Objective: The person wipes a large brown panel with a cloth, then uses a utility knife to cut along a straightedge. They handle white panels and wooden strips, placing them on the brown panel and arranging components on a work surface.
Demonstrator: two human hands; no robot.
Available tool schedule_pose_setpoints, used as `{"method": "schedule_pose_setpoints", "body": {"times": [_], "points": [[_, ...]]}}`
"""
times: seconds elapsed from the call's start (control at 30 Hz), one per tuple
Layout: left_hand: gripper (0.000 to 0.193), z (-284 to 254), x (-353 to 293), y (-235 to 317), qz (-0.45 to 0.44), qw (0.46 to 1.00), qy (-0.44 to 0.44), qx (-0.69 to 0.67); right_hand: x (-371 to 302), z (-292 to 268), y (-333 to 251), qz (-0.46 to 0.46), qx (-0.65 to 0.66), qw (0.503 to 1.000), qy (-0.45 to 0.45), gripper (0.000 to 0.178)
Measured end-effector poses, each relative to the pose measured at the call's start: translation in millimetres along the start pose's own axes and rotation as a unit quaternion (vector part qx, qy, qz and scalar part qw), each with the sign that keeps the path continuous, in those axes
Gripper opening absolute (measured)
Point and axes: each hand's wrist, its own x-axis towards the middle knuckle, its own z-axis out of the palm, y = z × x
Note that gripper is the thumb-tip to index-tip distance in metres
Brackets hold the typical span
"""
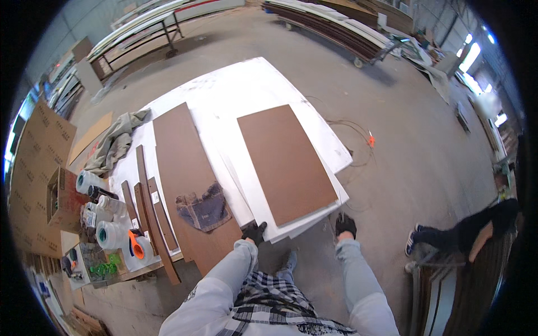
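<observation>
A brown rectangular panel [287,162] lies on white sheets [330,173] that are stacked slightly askew. My left hand [254,233], in a black glove, is at the near left corner of these sheets, thumb spread from the fingers and touching or almost touching the edge. My right hand [346,225], also gloved in black, is just below the near right corner; its fingers are too dark to read, and I cannot tell whether it touches the sheet. Left of them lies a longer brown panel [182,148] with a dark denim cloth [204,208] across it.
Narrow brown strips [150,215], film rolls [110,234] and an orange tape dispenser [135,245] lie on the left. A cardboard box [68,199] stands beside them. A loaded cart [330,29] is at the back. Another person's legs [457,232] show at right, near an orange-tipped cord [371,141].
</observation>
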Motion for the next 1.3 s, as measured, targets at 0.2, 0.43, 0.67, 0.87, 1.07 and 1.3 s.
{"method": "schedule_pose_setpoints", "body": {"times": [0.2, 0.43, 0.67, 0.87, 1.07, 1.3], "points": [[0.071, -2, -55, 98, 0.102, 0.974, 0.194, 0.057, 107, 7, -52, 0.082, 0.023, 0.996, 0.007, 0.036], [0.101, -11, -20, 145, -0.039, 0.984, 0.17, -0.03, 48, 21, -83, 0.054, -0.054, 0.997, -0.033, 0.044], [0.071, -77, -123, 134, -0.036, 0.996, 0.051, 0.069, -68, 92, -22, 0.01, 0.287, 0.955, -0.077, 0.042], [0.063, -100, -184, 52, -0.226, 0.959, 0.145, 0.094, -156, 52, -62, 0.031, 0.268, 0.944, -0.19, 0.043], [0.066, -173, -165, -38, -0.198, 0.926, 0.313, 0.07, -138, 89, -157, -0.107, 0.247, 0.927, -0.262, 0.053], [0.06, -251, -131, -59, -0.185, 0.915, 0.316, 0.167, -106, 124, -234, -0.221, 0.098, 0.912, -0.331, 0.046]]}}
